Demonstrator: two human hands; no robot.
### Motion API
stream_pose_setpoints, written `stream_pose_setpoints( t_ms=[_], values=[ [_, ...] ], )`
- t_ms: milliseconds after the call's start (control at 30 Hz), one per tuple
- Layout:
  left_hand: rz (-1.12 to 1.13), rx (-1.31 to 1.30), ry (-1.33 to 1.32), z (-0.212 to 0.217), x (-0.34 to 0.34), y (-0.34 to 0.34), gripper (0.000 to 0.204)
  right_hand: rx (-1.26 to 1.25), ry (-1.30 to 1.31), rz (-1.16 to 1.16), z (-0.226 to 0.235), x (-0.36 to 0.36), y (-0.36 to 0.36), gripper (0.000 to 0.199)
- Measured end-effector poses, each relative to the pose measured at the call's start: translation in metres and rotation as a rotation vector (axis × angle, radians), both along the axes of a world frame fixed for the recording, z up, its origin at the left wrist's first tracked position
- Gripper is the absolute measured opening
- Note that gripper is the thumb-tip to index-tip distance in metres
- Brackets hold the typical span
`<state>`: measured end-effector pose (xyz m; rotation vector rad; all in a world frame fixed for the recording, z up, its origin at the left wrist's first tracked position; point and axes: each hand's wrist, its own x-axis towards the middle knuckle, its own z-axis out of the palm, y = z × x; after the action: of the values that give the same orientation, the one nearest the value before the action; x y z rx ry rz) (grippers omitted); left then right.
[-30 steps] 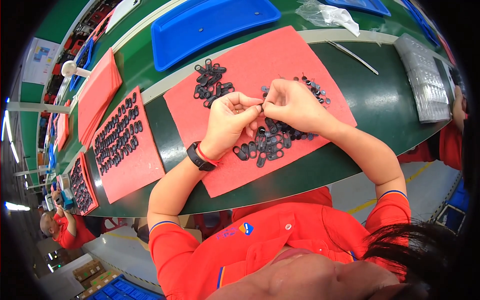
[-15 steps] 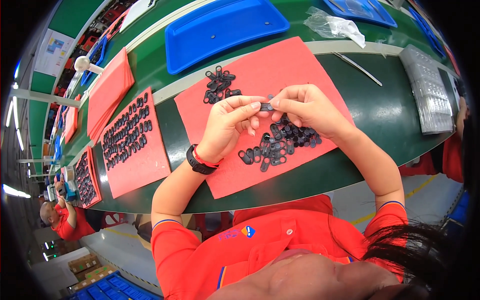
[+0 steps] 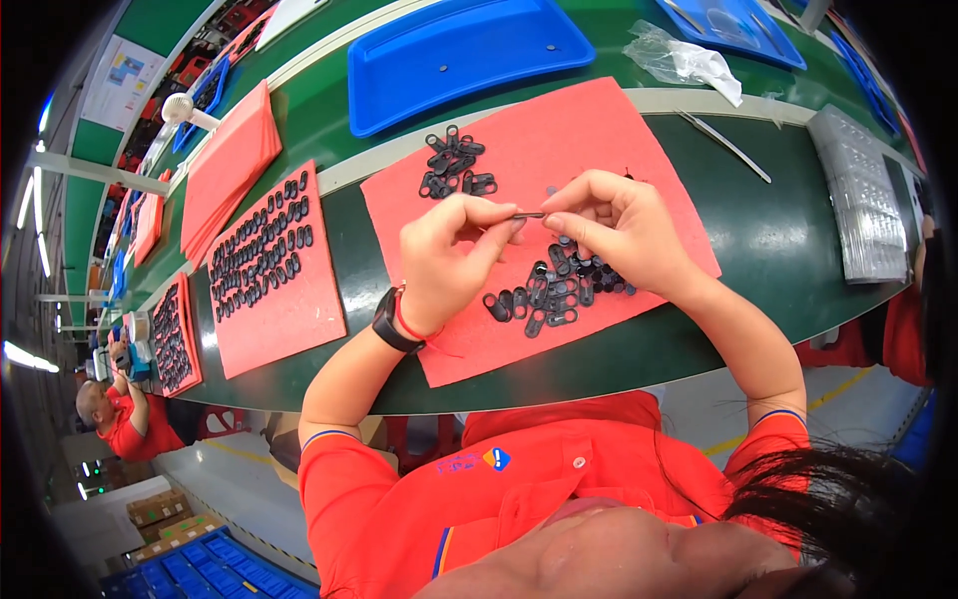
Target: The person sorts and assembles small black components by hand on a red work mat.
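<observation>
Above the pink foam sheet [image 3: 454,349], my left hand [image 3: 454,255] and my right hand [image 3: 624,232] pinch a small dark oblong plastic piece [image 3: 528,215] between them, one at each end. It is turned edge-on, so its face is hidden. Below the hands lies a loose cluster of black oblong pieces with round holes [image 3: 544,299]. Beside it is a heap of small dark round discs [image 3: 604,275], partly covered by my right hand. Toward the far left of the sheet sits another pile of black oblong pieces [image 3: 451,160].
Left of me, a second pink sheet [image 3: 269,339] carries rows of black pieces, with stacked pink sheets [image 3: 225,175] behind. A blue tray [image 3: 469,75] stands at the back. Tweezers [image 3: 725,145] and clear plastic trays [image 3: 860,200] lie right. A co-worker [image 3: 130,409] sits far left.
The piece between my fingers has turned from showing its flat face to edge-on. My left fingers have shifted their grip. The whole view has moved slightly.
</observation>
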<state>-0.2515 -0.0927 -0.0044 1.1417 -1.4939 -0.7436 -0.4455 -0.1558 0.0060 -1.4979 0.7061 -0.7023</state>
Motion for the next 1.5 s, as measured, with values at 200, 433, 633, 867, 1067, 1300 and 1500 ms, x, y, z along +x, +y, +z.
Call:
stream_pose_setpoints(
  t_ms=[200,433,633,867,1067,1300,1500],
  values=[
    [0.031,-0.875,-0.920,0.011,0.026,0.017,0.018,-0.334,0.072,0.021,-0.003,0.006,0.008,0.009],
    [0.199,-0.681,-0.995,0.018,0.058,0.050,0.019,-0.565,0.124,0.038,-0.009,0.008,0.010,0.008],
    [0.683,-0.080,-0.518,0.029,0.146,0.083,0.012,-0.457,0.209,0.039,-0.010,0.008,0.009,0.005],
    [0.464,0.325,-0.678,0.038,0.209,0.082,0.010,-0.484,0.230,0.050,-0.010,0.008,0.010,0.005],
    [0.381,0.368,-0.610,0.021,0.216,0.068,0.012,-0.486,0.207,0.033,-0.013,0.006,0.006,0.006],
    [0.471,0.142,-0.716,0.016,0.207,0.052,0.013,-0.510,0.234,0.003,-0.015,0.005,-0.001,0.008],
    [0.211,0.056,-0.687,0.032,0.120,0.014,0.015,-0.815,0.347,0.031,-0.017,0.003,-0.009,0.009]
  ],
)
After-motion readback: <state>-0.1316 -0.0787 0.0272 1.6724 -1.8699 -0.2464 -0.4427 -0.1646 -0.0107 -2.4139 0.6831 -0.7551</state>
